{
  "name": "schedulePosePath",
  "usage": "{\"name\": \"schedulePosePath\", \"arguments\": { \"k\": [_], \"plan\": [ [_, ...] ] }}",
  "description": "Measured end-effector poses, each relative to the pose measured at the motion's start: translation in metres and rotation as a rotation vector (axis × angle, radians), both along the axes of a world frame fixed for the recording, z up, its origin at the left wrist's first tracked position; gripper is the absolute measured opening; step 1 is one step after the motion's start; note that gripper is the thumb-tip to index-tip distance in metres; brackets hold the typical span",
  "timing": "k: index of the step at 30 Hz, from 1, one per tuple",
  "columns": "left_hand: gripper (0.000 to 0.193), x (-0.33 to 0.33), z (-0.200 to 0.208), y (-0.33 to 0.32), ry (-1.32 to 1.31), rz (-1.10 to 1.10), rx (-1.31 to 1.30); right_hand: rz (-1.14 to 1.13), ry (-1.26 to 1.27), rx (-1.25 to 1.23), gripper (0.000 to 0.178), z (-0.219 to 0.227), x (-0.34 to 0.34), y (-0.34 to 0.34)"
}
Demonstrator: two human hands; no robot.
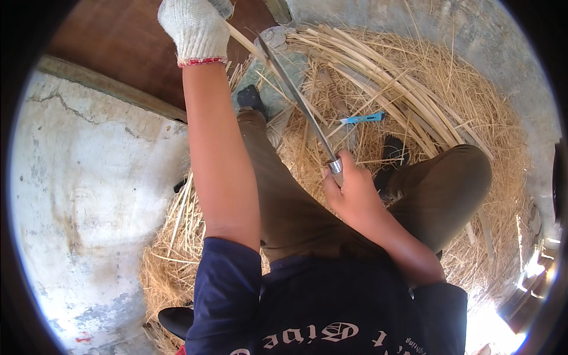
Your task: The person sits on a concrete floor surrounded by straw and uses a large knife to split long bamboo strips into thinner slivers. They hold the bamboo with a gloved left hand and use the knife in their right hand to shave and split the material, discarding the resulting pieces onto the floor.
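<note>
My left hand (198, 32), in a white knitted glove with a red cuff edge, reaches far forward at the upper left. Its fingers are closed around one end of a pale bamboo strip (241, 38), which slants down to the right. My bare right hand (354, 190) grips the handle of a long knife (300, 99) in front of my lap. The knife's narrow blade points up and to the left and crosses the strip in view; whether they touch, I cannot tell.
A bundle of split bamboo strips (384, 71) lies on heaped shavings (497, 124) at the right. Between my feet are a blue box cutter (364, 118) and a wooden-handled tool (334, 94). A cracked wall (100, 171) stands at left, beside a brown panel (124, 53).
</note>
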State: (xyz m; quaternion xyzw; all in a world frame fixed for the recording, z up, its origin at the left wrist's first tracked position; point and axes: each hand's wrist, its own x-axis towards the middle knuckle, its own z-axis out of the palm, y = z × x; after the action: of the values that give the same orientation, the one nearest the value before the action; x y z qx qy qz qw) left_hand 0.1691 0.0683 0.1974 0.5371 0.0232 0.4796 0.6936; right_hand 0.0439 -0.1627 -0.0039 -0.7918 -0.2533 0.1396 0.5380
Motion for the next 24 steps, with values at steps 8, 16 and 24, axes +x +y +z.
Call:
{"name": "schedulePosePath", "arguments": {
  "k": [8, 16, 24],
  "plan": [
    [0.055, -0.001, 0.003, -0.011, 0.028, 0.020, -0.066, -0.023, -0.085, -0.044, 0.028, 0.000, -0.003, -0.005],
    [0.055, 0.001, -0.001, -0.009, 0.011, 0.027, -0.005, -0.061, 0.025, 0.049, 0.025, 0.009, -0.003, -0.003],
    [0.056, 0.001, 0.004, 0.008, 0.004, -0.132, -0.071, -0.038, 0.131, -0.070, 0.026, -0.006, 0.007, -0.005]
  ]
}}
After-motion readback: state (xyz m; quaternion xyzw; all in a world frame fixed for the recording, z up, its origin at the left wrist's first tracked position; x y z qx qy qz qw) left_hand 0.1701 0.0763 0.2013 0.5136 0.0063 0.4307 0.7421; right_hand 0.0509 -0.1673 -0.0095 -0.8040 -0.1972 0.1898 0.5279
